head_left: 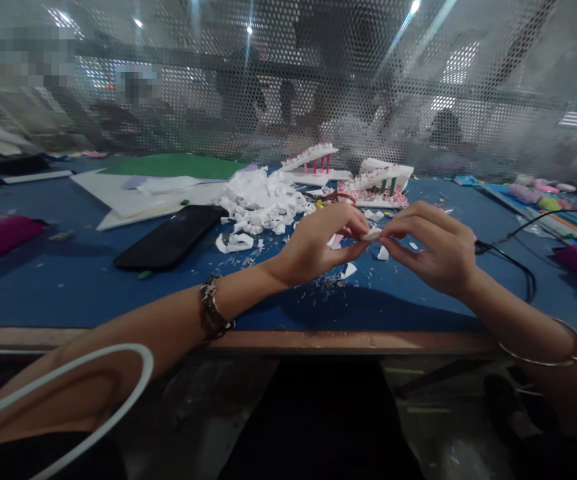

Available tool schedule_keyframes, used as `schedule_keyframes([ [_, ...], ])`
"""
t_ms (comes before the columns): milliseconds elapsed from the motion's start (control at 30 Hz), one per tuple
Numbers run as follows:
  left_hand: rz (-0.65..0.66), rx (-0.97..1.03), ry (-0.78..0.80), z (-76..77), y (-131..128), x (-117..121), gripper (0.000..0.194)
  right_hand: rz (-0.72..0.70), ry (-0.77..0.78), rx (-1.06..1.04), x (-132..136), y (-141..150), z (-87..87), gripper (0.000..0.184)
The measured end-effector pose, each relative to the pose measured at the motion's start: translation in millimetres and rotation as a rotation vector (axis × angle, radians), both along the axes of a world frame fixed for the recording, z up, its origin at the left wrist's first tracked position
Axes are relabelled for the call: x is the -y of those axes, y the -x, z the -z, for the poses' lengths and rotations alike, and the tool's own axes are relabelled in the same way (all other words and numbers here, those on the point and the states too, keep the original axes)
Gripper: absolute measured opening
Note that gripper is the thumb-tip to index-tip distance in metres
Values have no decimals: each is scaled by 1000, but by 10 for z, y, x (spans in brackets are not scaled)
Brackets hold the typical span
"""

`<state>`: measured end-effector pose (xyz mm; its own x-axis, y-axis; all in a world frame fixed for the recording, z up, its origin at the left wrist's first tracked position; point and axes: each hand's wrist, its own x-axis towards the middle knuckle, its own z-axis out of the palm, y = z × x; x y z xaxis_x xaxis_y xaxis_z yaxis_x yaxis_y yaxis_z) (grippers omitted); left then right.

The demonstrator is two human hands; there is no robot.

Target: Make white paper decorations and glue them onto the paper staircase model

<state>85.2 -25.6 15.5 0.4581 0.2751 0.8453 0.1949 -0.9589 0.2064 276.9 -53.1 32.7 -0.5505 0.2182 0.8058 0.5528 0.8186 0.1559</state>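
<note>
A small white piece [372,234], perhaps paper or foam, is pinched between the fingertips of both hands just above the blue tabletop. My left hand [321,241] grips its left end, thumb and fingers closed. From the other side, my right hand [431,245] holds the right end in a pinch. Beneath them lie white scraps [349,271] and fine shavings. A heap of torn white pieces [263,197] sits behind my left hand. Beyond the hands stand two small white models, one with red posts [313,163] and one with green posts [378,183].
A black phone [172,239] lies left of the heap, near white sheets [118,193] and a green sheet [178,165]. Black cables [518,260] run at right. Magenta items [5,230] lie toward both sides. A perforated metal screen [288,80] closes off the back.
</note>
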Motion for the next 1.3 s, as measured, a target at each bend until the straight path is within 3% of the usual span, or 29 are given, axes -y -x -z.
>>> schedule_keyframes([
  [233,68,-9,123,0,-16,13,6,12,17,29,-10,-1,4,7],
  [500,105,-17,138,3,-19,18,1,40,73,13,-13,8,-2,7],
  [867,83,-106,29,-39,18,-4,2,-36,292,-96,-32,16,9,5],
  [1133,53,-150,-4,-17,59,2,20,-69,611,-241,-31,34,32,10],
  [1300,59,-130,9,-6,73,2,21,-94,665,-271,-38,38,46,11],
])
